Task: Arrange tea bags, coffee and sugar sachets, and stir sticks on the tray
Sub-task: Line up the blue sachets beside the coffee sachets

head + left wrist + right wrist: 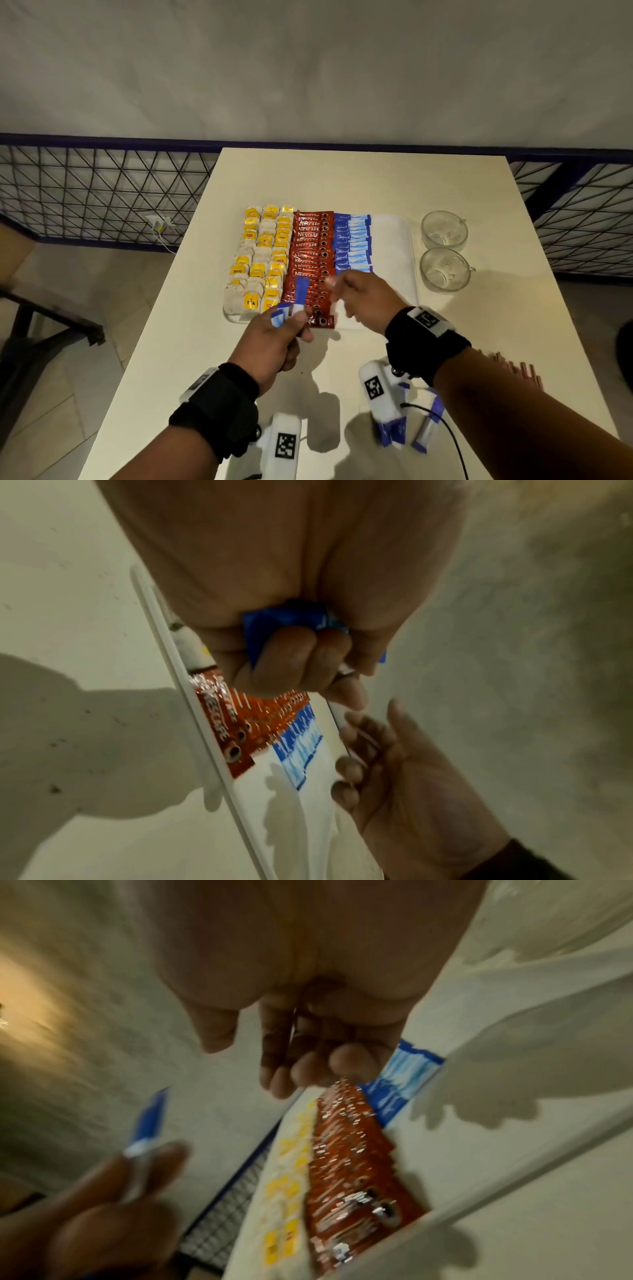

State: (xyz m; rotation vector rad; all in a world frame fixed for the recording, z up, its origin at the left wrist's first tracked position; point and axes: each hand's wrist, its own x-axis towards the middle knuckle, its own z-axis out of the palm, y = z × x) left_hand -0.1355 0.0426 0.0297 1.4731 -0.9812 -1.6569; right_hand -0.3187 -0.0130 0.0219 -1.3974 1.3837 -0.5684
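White table (pixel 359 178), left hand (pixel 274 337) fisted round blue sugar sachets (pixel 291 305), right hand (pixel 363 301) loosely curled, empty, over tray (pixel 394 240)

Two glass cups (pixel 444 229) stand side by side on the white worktop (pixel 363 178). A wire fence (pixel 102 192) runs behind it. A chair (pixel 41 308) stands left.

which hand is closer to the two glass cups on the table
Right. The right hand hovers over the tray's near end, just left of the glass cups. The left hand, holding blue sachets, is farther left.
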